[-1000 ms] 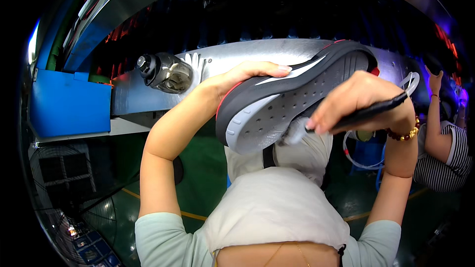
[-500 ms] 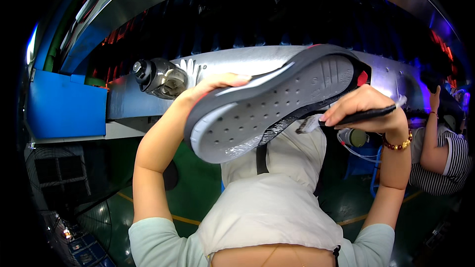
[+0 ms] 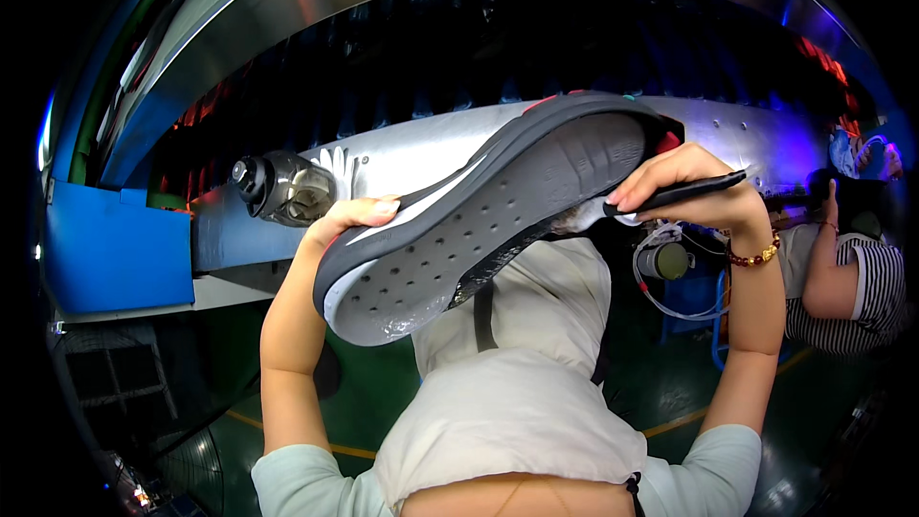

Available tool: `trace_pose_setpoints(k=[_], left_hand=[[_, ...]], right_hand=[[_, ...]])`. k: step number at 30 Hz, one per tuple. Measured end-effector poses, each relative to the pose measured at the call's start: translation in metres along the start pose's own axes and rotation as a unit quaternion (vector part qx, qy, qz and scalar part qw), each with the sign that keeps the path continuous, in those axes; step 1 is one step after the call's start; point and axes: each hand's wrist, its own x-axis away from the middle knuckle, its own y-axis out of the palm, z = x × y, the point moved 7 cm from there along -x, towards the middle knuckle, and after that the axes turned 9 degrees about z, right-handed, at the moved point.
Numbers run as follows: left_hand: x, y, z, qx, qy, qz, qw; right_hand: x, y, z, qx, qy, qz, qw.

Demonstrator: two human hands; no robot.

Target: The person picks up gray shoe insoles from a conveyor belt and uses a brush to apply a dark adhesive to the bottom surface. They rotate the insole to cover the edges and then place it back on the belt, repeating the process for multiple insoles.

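Note:
A large shoe sole (image 3: 469, 230) hangs tilted in front of me, its grey inner face with rows of small holes turned toward me. Dark grey walls and white and red accents run around it. My left hand (image 3: 356, 220) grips its lower left end, the thumb over the wall. My right hand (image 3: 691, 190) is closed on a brush (image 3: 704, 190) with a black handle and pale bristles. The bristle end meets the near inner wall of the sole, where a wet, shiny strip shows. Another glossy spot lies at the lower left end.
A metal ledge (image 3: 421, 146) runs behind the sole, under a dark machine opening. On it stand a dark clear bottle (image 3: 287, 190) and a white glove (image 3: 337, 170). A green-topped container (image 3: 667, 260) with a cable is below my right hand. Another person's arm (image 3: 829, 268) is at right.
The sole has shifted left and slightly down, its lower left end dropping. The brush, apart from the wall or barely at it before, now has its bristles against the near inner wall.

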Motion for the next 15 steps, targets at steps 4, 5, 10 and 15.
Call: trace_pose_setpoints(k=[4,5,10,15], left_hand=[[-0.001,-0.001,0.004,0.018,0.027,-0.028,0.999],[-0.004,0.000,0.003,0.031,0.031,-0.036,0.998],[-0.038,0.016,-0.021,0.106,0.025,-0.073,0.991],[-0.042,0.026,-0.033,0.131,0.020,-0.101,0.986]], right_hand=[[0.008,-0.013,-0.001,0.020,0.084,0.031,0.996],[0.010,-0.016,-0.003,0.013,0.135,0.057,0.989],[-0.015,0.027,-0.001,-0.152,0.059,0.122,0.979],[-0.001,-0.015,0.060,-0.123,0.063,0.353,0.925]])
